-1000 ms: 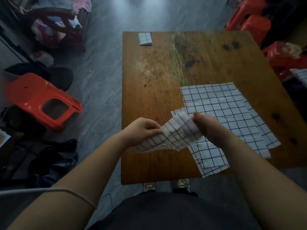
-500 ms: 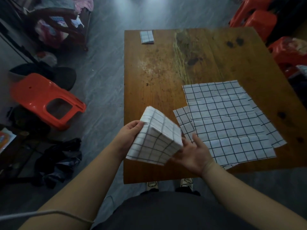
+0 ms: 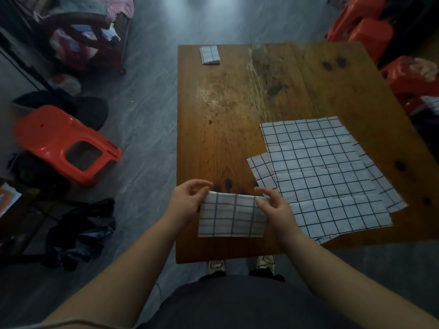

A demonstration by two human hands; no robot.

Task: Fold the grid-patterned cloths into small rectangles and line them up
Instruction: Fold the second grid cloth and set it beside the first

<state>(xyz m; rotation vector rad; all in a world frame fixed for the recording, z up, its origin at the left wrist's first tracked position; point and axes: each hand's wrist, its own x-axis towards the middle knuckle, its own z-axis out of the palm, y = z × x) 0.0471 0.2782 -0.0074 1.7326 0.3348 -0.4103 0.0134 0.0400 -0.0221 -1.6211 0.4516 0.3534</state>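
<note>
I read both hands as closed on the work: the left hand (image 3: 187, 200) pinches the left end of the half-folded cloth (image 3: 231, 217); the right hand (image 3: 273, 207) pinches the right end; both grip at its far, folded edge. The cloth sits directly between the hands, over the near-left part of the bench (image 3: 225, 115), close to the near edge; its long axis runs left to right, parallel to that edge; I cannot tell whether its near edge rests on the wood or hangs just above it. Neither hand is nearer; each holds one short end, so I judge the next fold to go across the long axis, one end carried onto the other. The unfolded cloths (image 3: 327, 176) lie flat in a loose overlapping stack on the near-right part of the bench, just beside the right hand; one finished rectangle (image 3: 209, 55) lies at the far-left corner, well apart, on the left hand's side. The bench surface is worn, stained wood; a grey floor (image 3: 147, 115) surrounds it, with a red stool (image 3: 64, 143) to the left and more red stools (image 3: 363, 27) beyond the far-right corner.
</note>
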